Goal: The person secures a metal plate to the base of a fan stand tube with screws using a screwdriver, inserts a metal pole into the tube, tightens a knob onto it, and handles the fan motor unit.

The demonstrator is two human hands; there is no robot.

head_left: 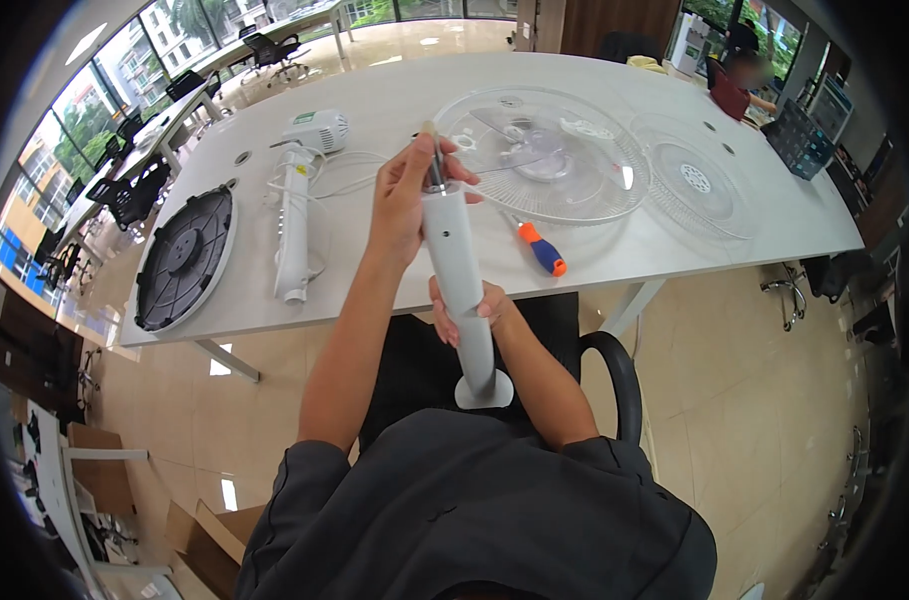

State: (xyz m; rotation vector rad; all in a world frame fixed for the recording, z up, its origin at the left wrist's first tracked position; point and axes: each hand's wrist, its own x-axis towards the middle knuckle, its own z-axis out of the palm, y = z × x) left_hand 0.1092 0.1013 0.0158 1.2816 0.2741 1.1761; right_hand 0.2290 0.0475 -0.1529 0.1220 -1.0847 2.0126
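Note:
A white pole [448, 240] with a round flange at its lower end is held upright over the lap, near the table's front edge. My left hand [406, 190] is closed around the thin metal rod [436, 172] at the pole's top. Lower down, my right hand [471, 310] wraps round the white pole. To the right on the table lies an orange and blue screwdriver [542, 250]. Behind it rests a clear fan guard [594, 180] with transparent blades [529, 152] inside.
On the white table [374, 95] are a black round base [184, 258], a white column [293, 230], a white motor housing [319, 130] with cable, and another guard [694, 178]. A person [732, 92] sits at the far right. A chair armrest [624, 380] is at right.

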